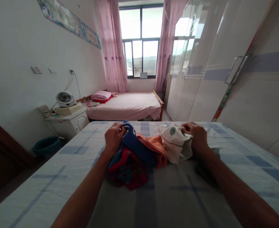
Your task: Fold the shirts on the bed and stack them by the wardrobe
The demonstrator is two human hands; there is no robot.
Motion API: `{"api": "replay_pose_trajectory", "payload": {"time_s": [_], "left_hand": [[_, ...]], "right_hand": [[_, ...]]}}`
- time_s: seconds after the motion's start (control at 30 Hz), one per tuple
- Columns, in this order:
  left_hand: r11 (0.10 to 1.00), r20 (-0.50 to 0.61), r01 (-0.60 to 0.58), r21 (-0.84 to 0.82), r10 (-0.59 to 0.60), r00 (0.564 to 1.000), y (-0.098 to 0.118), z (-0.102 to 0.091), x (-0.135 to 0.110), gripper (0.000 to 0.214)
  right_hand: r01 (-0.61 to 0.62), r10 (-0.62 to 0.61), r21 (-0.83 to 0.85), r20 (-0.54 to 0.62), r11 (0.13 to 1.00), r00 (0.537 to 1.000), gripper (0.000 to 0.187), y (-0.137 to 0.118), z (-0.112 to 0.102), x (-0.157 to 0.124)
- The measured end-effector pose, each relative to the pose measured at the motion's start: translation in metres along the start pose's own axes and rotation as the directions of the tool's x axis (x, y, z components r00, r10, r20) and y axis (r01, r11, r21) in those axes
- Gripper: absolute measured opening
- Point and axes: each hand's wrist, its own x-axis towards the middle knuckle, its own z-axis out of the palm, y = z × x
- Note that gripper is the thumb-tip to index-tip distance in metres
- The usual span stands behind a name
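Note:
My left hand [114, 136] is closed on the edge of a blue cloth garment [136, 146] with a white print. At the other side, my right hand [196, 135] pinches a white cloth garment [174, 142] that has a green spot and a dark line. Between the two lies a crumpled orange garment [155, 145], touching both. A red and dark patterned cloth [129, 169] is bunched below my left wrist. Partly hidden under my right forearm is a dark garment [204, 171]. Everything rests on a bed with a blue and white checked sheet [77, 164].
Beyond stands a second bed [132, 103] with pink bedding and folded pink and red covers [102, 95]. On the left are a white cabinet [69, 122] bearing a small fan [65, 99], and a teal bin [47, 145]. A glossy white wardrobe [208, 63] lines the right.

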Motion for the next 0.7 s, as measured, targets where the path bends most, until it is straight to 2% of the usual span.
{"api": "replay_pose_trajectory", "payload": {"time_s": [0.03, 0.1, 0.13, 0.2, 0.27, 0.33, 0.37, 0.43, 0.5, 0.57, 0.63, 0.7], "left_hand": [[0.999, -0.025, -0.008, 0.031, 0.008, 1.0, -0.004, -0.005, 0.003, 0.021], [0.997, -0.148, 0.004, 0.072, 0.006, 0.989, -0.012, -0.015, 0.008, 0.02], [0.996, -0.2, 0.008, 0.086, 0.01, 0.98, -0.015, -0.02, 0.01, 0.02], [0.996, -0.198, -0.005, 0.091, 0.023, 0.98, -0.017, -0.025, 0.008, 0.018], [1.0, -0.108, -0.011, 0.025, 0.013, 0.994, -0.015, -0.024, -0.001, 0.016], [0.995, 0.019, 0.053, -0.079, -0.052, 0.999, -0.009, -0.017, -0.019, 0.017], [0.989, 0.097, 0.098, -0.113, -0.087, 0.991, -0.006, -0.011, -0.029, 0.017], [0.98, 0.261, 0.159, -0.122, -0.123, 0.958, -0.001, 0.002, -0.05, 0.018], [0.983, 0.349, 0.157, -0.09, -0.117, 0.93, 0.001, 0.014, -0.069, 0.018], [0.99, 0.353, 0.123, -0.072, -0.09, 0.931, 0.001, 0.022, -0.081, 0.018], [0.992, 0.334, 0.1, -0.071, -0.07, 0.94, -0.001, 0.027, -0.087, 0.017], [0.99, 0.321, 0.106, -0.089, -0.072, 0.944, -0.003, 0.027, -0.09, 0.016]], "right_hand": [[0.011, -0.012, -0.057, -0.024, 0.998, 1.0, 0.023, 0.003, -0.004, -0.001], [-0.018, -0.005, -0.139, -0.162, 0.99, 0.987, 0.023, 0.008, -0.013, -0.001], [-0.021, -0.013, -0.174, -0.193, 0.985, 0.981, 0.023, 0.01, -0.017, -0.001], [0.062, -0.091, -0.236, -0.113, 0.97, 0.989, 0.021, 0.012, -0.019, -0.002], [0.177, -0.191, -0.205, -0.051, 0.963, 0.98, 0.017, 0.008, -0.016, -0.007], [0.217, -0.22, -0.043, -0.094, 0.975, 0.971, 0.017, -0.004, -0.007, -0.018], [0.228, -0.225, 0.05, -0.071, 0.972, 0.972, 0.018, -0.015, -0.002, -0.025], [0.257, -0.279, 0.181, 0.108, 0.949, 0.954, 0.019, -0.041, 0.012, -0.042], [0.345, -0.402, 0.226, 0.296, 0.911, 0.866, 0.02, -0.069, 0.027, -0.058], [0.459, -0.507, 0.219, 0.418, 0.861, 0.754, 0.021, -0.093, 0.044, -0.07], [0.527, -0.524, 0.171, 0.551, 0.833, 0.65, 0.021, -0.108, 0.063, -0.075], [0.532, -0.462, 0.109, 0.658, 0.84, 0.595, 0.019, -0.114, 0.081, -0.077]]}}
